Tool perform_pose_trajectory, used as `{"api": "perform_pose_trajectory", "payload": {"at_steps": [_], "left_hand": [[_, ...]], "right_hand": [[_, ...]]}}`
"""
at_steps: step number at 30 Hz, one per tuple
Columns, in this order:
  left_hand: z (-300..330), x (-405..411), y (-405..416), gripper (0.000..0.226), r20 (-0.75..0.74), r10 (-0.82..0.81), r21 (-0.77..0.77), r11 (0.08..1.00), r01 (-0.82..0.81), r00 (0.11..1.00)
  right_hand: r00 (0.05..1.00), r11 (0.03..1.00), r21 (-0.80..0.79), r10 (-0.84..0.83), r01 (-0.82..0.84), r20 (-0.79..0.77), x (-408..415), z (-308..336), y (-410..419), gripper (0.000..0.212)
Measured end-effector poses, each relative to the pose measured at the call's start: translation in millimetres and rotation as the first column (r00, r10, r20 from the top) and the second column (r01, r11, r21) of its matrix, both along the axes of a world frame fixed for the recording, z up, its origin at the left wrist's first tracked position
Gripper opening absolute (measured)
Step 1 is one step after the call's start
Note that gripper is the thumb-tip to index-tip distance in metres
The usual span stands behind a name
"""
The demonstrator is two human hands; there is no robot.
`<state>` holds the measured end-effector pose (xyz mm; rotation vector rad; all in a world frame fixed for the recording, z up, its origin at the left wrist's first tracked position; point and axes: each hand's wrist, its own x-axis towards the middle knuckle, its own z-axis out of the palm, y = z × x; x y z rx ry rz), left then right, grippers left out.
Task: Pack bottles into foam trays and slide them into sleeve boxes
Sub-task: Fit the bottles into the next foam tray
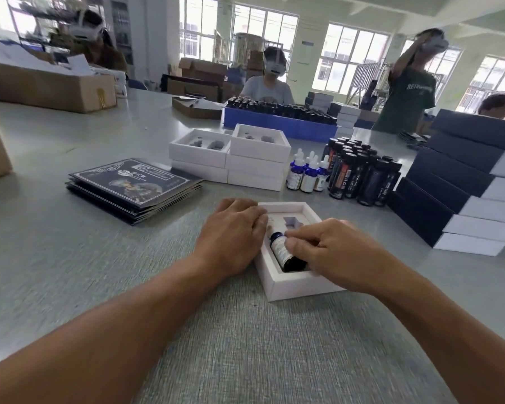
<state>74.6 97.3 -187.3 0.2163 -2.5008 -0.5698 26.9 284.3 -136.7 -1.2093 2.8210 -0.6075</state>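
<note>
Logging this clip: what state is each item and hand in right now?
Tray: open, one slot empty.
Dropper bottle: lying in the tray.
Left hand: flat on the tray's left edge.
Right hand: fingers on the dropper bottle.
Spare trays: stacked, empty.
Dark bottles: upright.

A: any readable text?
B: only one. green T-shirt on the standing person, white print starts "RETRO", rest blurred.
A: bottle labels? booklets?
B: print visible on both, too small to read.

The grey table carries white trays, booklets, bottles and sleeve boxes.
</note>
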Motion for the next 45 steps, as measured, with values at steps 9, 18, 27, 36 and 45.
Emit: {"api": "perform_pose_trajectory", "payload": {"at_steps": [9,18,27,36,45], "left_hand": [[3,4,4,0.038,0.018,-0.001,0.03,1.0,0.001,1.0],[0,17,18,0.027,-0.021,-0.28,0.084,0.956,0.281,0.96],[-3,11,18,0.053,0.027,-0.32,0.054,0.946,0.318,0.947],[11,-54,31,0.03,0.095,-0.287,0.033,0.958,0.285,0.953],[-5,-73,28,0.028,-0.013,-0.266,0.124,0.956,0.266,0.964]], "right_hand": [[0.998,0.989,0.134,-0.063,0.066,-0.023,7,1,-9,0.031],[0.996,0.985,0.158,-0.057,0.068,-0.071,17,-9,-10,0.037],[0.997,0.978,-0.208,-0.03,0.016,-0.066,5,-12,7,0.023],[0.823,0.742,-0.356,-0.503,0.568,0.266,-119,-25,37,0.025],[0.784,0.71,-0.333,-0.556,0.621,0.276,-206,-23,-5,0.041]]}}
